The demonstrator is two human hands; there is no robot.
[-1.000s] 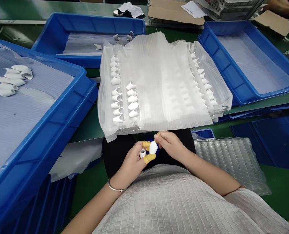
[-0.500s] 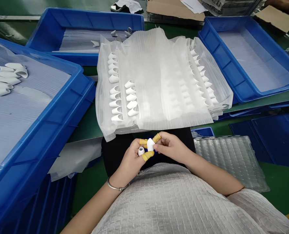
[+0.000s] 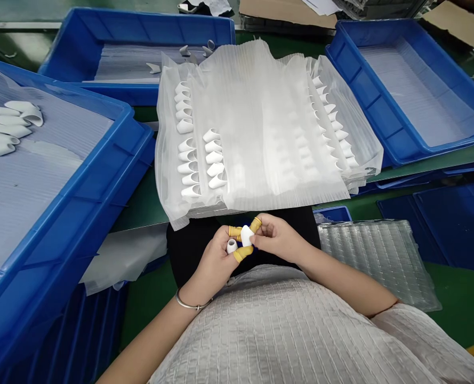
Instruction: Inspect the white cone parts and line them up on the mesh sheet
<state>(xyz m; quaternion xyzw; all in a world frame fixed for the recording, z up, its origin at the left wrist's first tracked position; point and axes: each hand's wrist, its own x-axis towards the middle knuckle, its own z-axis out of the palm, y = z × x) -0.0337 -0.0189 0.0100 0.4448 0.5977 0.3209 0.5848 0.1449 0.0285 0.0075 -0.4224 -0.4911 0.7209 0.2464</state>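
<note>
Yellow finger covers are on the fingers of both hands, which meet over the dark lap. My left hand is closed on a small white piece, and a second white tube-like piece with its round opening up sits in the same hand. The fingertips of my right hand pinch the first piece from the right side. Beyond the hands lies a tray covered with a translucent white sheet; rows of white pieces show at its left and right.
A blue bin at the left holds several white pieces. Other blue bins stand at the back left and back right. A clear ridged tray lies low at the right.
The view has shifted slightly. Both hands stay together at the white piece, with the right fingers slightly changed in position on it.
</note>
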